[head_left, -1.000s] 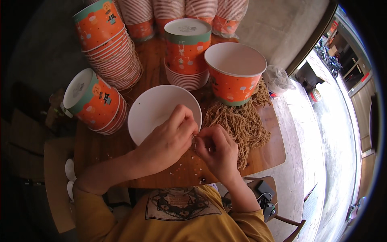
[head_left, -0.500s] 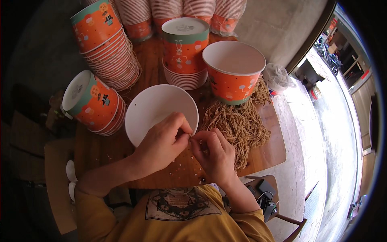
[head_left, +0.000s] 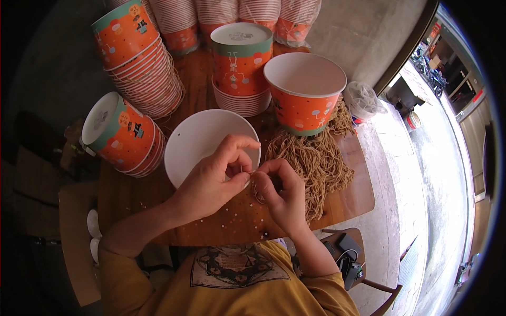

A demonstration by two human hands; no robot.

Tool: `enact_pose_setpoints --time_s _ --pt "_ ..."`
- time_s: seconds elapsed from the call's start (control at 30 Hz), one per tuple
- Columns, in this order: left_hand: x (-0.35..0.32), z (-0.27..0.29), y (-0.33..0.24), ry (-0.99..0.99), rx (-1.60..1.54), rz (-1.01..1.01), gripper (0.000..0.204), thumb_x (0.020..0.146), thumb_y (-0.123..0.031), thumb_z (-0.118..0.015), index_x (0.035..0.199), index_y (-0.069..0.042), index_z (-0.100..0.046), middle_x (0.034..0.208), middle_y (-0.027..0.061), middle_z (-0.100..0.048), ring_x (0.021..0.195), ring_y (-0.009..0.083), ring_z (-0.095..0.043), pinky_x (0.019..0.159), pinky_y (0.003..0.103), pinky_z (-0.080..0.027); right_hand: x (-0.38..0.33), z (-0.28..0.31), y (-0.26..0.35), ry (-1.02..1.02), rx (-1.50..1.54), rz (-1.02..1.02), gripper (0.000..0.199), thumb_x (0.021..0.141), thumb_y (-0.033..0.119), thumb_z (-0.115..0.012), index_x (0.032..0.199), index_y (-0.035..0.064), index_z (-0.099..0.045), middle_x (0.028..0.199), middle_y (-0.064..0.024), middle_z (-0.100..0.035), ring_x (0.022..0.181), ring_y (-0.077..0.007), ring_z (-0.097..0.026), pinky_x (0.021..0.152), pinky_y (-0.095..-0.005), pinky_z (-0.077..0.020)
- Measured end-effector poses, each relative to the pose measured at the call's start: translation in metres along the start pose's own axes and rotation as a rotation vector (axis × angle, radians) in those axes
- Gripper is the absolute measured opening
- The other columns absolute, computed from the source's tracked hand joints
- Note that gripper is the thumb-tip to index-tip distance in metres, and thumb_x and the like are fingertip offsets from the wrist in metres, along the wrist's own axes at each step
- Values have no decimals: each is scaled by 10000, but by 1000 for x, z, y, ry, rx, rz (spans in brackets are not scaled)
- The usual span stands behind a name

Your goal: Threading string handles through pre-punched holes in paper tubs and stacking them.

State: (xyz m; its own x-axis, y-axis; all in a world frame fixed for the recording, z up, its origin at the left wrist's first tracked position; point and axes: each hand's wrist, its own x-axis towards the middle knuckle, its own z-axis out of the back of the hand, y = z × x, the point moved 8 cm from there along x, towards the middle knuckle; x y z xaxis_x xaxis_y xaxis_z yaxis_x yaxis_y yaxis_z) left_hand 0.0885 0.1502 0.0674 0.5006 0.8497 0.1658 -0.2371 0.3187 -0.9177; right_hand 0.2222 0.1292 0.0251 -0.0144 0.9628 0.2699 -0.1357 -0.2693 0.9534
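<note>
Both the left hand (head_left: 203,181) and the right hand (head_left: 287,197) were near the middle of the frame, by the lower right rim of an open white-lined tub (head_left: 203,134). The left grip was pinched between thumb and a finger, its forefinger lifted clear; the right grip was pinched too, thumb toward forefinger. They had hold of a thin strand (head_left: 256,194), looped just below the fingertips, too fine to trace fully. Right of centre, a heap of tan cord (head_left: 311,171) lay on the wooden bench (head_left: 345,200), just below an orange tub (head_left: 305,113). Upside-down tubs (head_left: 240,68) stood stacked at upper centre.
</note>
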Motion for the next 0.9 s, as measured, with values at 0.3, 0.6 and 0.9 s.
enact_pose_setpoints --time_s 0.3,0.6,0.9 --pt "4 0 7 56 -90 29 447 889 32 -580 1294 -46 -410 911 21 -565 839 85 -546 789 247 -454 -4 -8 -22 82 427 -310 112 957 120 -614 984 33 -549 810 52 -543 704 -26 -487 607 -178 -402" --pt "5 0 1 51 -39 26 466 884 48 -582 1306 -47 -410 898 27 -569 842 101 -563 794 260 -465 -1 4 19 -36 -194 216 192 851 12 -695 983 46 -560 866 -66 -598 648 -149 -589 578 -254 -477" --pt "3 -4 -14 28 227 -189 499 866 87 -600 1311 -44 -417 871 54 -572 804 134 -588 763 283 -502 -3 -2 -12 9 251 -98 115 926 45 -636 997 36 -546 784 22 -565 670 -34 -518 582 -202 -434"
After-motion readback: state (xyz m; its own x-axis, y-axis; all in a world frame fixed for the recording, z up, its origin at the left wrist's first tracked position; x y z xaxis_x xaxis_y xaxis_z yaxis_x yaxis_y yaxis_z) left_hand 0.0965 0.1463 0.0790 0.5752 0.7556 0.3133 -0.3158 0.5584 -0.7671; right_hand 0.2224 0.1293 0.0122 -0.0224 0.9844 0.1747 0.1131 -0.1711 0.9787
